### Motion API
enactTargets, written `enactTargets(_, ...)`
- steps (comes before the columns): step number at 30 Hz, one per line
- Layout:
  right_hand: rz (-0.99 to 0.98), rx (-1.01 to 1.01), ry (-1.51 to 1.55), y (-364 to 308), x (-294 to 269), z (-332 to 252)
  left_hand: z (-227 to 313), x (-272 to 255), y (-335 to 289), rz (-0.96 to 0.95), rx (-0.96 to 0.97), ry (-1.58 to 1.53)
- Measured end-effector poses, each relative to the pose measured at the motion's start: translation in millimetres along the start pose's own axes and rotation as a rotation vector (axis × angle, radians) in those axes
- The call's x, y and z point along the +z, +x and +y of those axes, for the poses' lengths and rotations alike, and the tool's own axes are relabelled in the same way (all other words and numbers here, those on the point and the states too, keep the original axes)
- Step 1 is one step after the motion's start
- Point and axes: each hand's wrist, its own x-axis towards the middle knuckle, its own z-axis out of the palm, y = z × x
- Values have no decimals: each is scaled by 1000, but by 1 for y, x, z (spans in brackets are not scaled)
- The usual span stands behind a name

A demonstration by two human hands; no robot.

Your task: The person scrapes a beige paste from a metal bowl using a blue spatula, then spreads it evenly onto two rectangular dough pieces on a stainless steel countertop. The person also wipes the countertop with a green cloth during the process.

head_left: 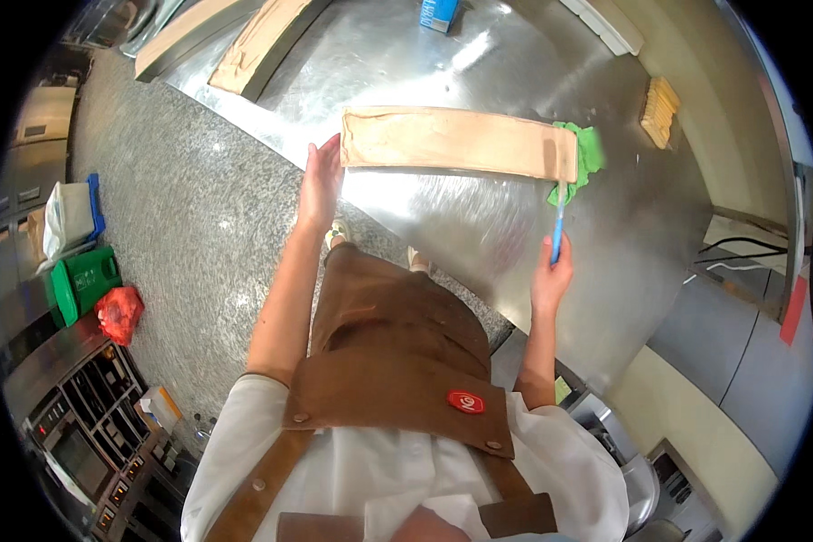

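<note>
A long, narrow metal pan (452, 142) filled with smoothed beige cream lies crosswise on the steel table. Against its left end my left hand (319, 185) rests, the fingers stretched along that end and the thumb apart. My right hand (551, 275) is closed around the blue handle of a spatula (558, 219). The spatula's blade reaches up to the cream at the pan's right end. Under and beyond that end a bunched green cloth (590, 149) sticks out, slightly blurred.
Two more filled pans (262, 45) stand at the far left of the steel table (461, 235). At the back are a blue carton (438, 14) and a yellow ridged block (659, 112). A green bin (85, 282) and red bag (119, 314) stand left, across the floor.
</note>
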Motion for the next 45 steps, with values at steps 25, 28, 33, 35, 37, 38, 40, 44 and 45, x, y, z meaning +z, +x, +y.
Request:
enactTargets(25,-34,-159,-252,-105,128,-112,-14,-44,3,-214,-20,-32)
enactTargets(28,-75,-168,-246,-114,135,-127,-15,-47,5,-223,-27,-33)
enactTargets(33,-111,-201,-199,-128,145,-140,-13,-49,5,-233,-34,-40)
enactTargets(35,-139,-169,-144,-131,143,-141,-17,-53,8,-244,-49,-55)
enactTargets(37,-118,-150,-107,-128,141,-137,-14,-55,10,-259,-64,-56)
enactTargets(38,-83,-146,-95,-122,140,-127,-13,-56,11,-269,-71,-47)
enactTargets(40,-46,-111,-105,-114,137,-127,-11,-57,12,-286,-86,-43)
enactTargets(44,-15,-124,-193,-111,146,-133,-8,-59,15,-311,-102,-50)
enactTargets(45,-26,-136,-206,-115,149,-136,-7,-60,14,-316,-105,-49)
